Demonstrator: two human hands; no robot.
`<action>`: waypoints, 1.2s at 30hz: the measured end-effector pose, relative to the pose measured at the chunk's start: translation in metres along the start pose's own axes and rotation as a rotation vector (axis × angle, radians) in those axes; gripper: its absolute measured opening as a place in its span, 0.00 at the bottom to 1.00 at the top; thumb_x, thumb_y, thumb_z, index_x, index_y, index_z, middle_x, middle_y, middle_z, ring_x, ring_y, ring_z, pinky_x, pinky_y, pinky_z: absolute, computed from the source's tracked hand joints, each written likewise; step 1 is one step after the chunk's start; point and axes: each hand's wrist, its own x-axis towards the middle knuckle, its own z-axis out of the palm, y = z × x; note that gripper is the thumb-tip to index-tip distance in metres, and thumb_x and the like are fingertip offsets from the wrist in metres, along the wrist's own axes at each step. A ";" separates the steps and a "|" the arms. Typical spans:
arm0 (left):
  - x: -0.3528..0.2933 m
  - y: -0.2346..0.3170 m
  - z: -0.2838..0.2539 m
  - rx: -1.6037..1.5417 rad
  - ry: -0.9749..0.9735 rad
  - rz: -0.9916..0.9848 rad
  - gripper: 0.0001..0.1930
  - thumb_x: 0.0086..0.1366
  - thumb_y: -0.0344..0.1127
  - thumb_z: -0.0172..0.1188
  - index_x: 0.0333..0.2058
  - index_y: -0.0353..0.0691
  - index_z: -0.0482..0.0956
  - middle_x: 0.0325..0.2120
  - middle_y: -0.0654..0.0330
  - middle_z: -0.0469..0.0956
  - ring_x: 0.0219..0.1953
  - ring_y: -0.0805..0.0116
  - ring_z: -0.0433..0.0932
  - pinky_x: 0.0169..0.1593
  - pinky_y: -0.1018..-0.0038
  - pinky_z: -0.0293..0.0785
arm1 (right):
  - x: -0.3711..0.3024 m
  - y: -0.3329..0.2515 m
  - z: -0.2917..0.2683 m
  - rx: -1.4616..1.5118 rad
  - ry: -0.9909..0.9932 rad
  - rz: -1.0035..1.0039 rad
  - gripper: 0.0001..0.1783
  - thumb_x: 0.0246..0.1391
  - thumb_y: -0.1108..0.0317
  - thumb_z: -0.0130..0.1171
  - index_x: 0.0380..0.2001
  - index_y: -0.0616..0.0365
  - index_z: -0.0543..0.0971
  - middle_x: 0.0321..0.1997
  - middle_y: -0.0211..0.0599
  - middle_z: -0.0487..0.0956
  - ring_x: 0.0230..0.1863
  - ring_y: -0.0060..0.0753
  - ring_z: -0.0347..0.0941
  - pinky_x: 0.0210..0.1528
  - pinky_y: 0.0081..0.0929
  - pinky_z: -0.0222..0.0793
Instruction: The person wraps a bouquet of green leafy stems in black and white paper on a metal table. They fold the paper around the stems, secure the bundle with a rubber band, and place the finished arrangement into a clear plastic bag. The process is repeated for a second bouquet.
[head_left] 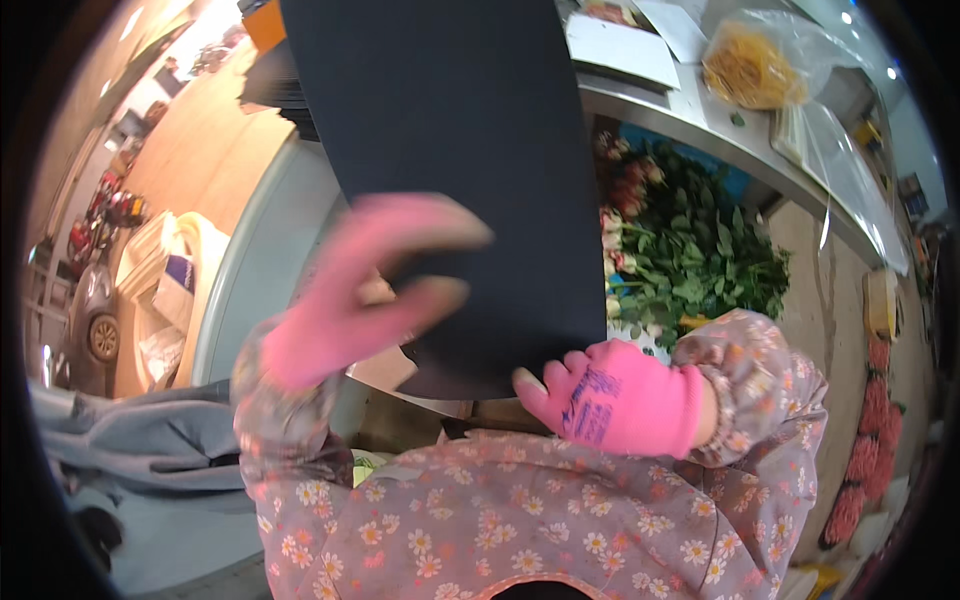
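Note:
A large black sheet of card or stiff paper (455, 120) stretches away from me across the middle, its near edge curling by my apron. My right hand (630, 400), in a pink glove with dark print, pinches that near edge at its right corner. Over the sheet's left side hovers my left hand (365, 285), also gloved in pink and blurred by motion. A gap shows between its thumb and fingers, with nothing visible in it. Just right of the sheet lie roses with green leaves (690, 240), partly hidden under the table edge.
A stack of dark sheets (280, 95) sits at the far left. On the metal table at the far right are a bag of yellow rubber bands (750, 65) and white card (620, 50). Grey cloth (150, 435) lies left; pink-red flower bunches (865, 450) line the right floor.

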 end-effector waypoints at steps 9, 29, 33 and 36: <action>-0.123 -0.286 0.283 -0.417 -1.260 -0.169 0.33 0.66 0.56 0.43 0.60 0.36 0.60 0.57 0.51 0.64 0.60 0.60 0.62 0.62 0.69 0.54 | 0.019 0.141 0.163 1.248 -0.065 0.841 0.27 0.58 0.46 0.48 0.36 0.63 0.77 0.25 0.40 0.79 0.28 0.27 0.75 0.33 0.27 0.70; -0.138 -0.290 0.271 0.216 -0.656 0.158 0.29 0.50 0.52 0.62 0.51 0.52 0.70 0.56 0.59 0.63 0.60 0.55 0.59 0.59 0.53 0.56 | -0.045 0.142 0.219 1.082 0.285 1.360 0.15 0.53 0.61 0.59 0.33 0.64 0.72 0.21 0.30 0.73 0.22 0.21 0.68 0.23 0.18 0.62; -0.150 -0.299 0.270 0.258 -0.617 0.143 0.34 0.45 0.48 0.65 0.53 0.53 0.67 0.58 0.59 0.62 0.61 0.54 0.58 0.61 0.54 0.54 | -0.074 0.098 0.159 1.236 0.595 1.482 0.11 0.56 0.64 0.55 0.35 0.61 0.71 0.20 0.25 0.71 0.18 0.13 0.61 0.18 0.12 0.51; -0.153 -0.302 0.274 0.260 -0.625 0.141 0.35 0.46 0.48 0.65 0.54 0.53 0.66 0.58 0.58 0.61 0.61 0.53 0.57 0.61 0.54 0.53 | -0.051 0.111 0.169 1.188 0.486 1.517 0.13 0.55 0.61 0.57 0.33 0.62 0.72 0.18 0.24 0.69 0.16 0.13 0.59 0.18 0.13 0.51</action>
